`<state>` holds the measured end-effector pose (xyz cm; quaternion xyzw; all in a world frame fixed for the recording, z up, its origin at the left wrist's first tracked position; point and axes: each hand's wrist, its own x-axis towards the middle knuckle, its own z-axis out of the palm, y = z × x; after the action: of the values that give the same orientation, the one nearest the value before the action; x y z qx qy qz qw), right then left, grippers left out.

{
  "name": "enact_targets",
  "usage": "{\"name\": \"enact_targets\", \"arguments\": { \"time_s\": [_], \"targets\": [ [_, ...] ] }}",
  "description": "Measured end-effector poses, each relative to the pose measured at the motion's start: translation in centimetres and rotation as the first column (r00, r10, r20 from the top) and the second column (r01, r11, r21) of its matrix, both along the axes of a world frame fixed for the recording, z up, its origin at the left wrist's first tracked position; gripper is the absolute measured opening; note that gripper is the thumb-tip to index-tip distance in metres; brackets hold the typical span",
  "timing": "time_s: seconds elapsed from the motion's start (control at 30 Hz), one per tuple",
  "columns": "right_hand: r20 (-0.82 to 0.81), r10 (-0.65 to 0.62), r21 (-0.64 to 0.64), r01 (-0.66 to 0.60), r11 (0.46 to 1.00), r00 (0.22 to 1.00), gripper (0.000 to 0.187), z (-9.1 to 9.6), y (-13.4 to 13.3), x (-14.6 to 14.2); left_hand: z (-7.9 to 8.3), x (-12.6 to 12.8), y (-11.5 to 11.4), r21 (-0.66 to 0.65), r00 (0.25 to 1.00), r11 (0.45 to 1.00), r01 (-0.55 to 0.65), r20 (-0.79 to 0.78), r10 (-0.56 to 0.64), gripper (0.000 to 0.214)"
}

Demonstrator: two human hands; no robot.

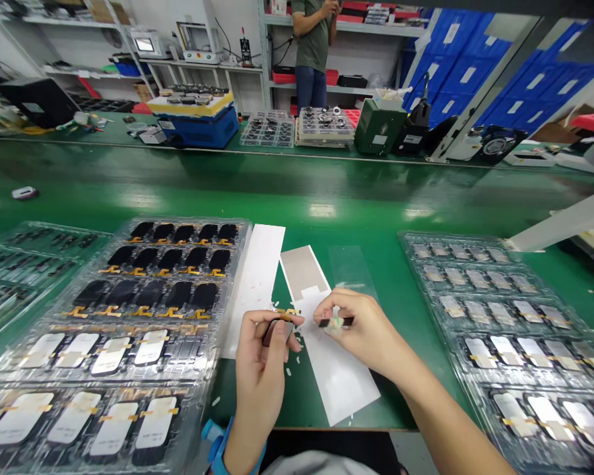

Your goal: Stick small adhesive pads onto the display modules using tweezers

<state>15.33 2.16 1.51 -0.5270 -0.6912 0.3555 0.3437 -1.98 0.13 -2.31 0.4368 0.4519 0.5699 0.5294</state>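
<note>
My left hand (260, 363) is closed on a small display module (277, 332), thumb across its face. An orange flex cable (288, 313) sticks out at the module's top edge. To its right, my right hand (363, 330) pinches a short dark tool with a pale greenish middle (335, 322); its exact kind is unclear. The two hands are a small gap apart. Beneath the right hand lies a white sheet (344, 376) with a grey-brown adhesive area (304, 270) at its far end. Small white scraps (288, 371) are scattered between the hands.
A clear tray (188, 369) of black and silver display modules lies left, another tray (455, 330) of silver modules right. White paper (264, 257) and clear film (351, 267) lie between. Beyond the green bench (321, 191) stand a blue box (205, 128) and a person (314, 49).
</note>
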Motion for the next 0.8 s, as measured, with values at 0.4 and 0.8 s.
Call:
{"name": "enact_targets", "arguments": {
  "time_s": [0.4, 0.8],
  "targets": [
    [-0.302, -0.058, -0.245, -0.019, 0.969, 0.951, 0.019, -1.0, 0.2, -0.3, 0.3, -0.2, -0.9, -0.116, 0.958, 0.951, 0.287, 0.029, -0.286, 0.025],
    [-0.532, -0.019, -0.401, -0.231, 0.886, 0.847, 0.036, -0.9, -0.3, -0.5, -0.1, 0.2, -1.1, -0.132, 0.951, 0.943, 0.304, -0.023, -0.310, 0.025]
  ]
}}
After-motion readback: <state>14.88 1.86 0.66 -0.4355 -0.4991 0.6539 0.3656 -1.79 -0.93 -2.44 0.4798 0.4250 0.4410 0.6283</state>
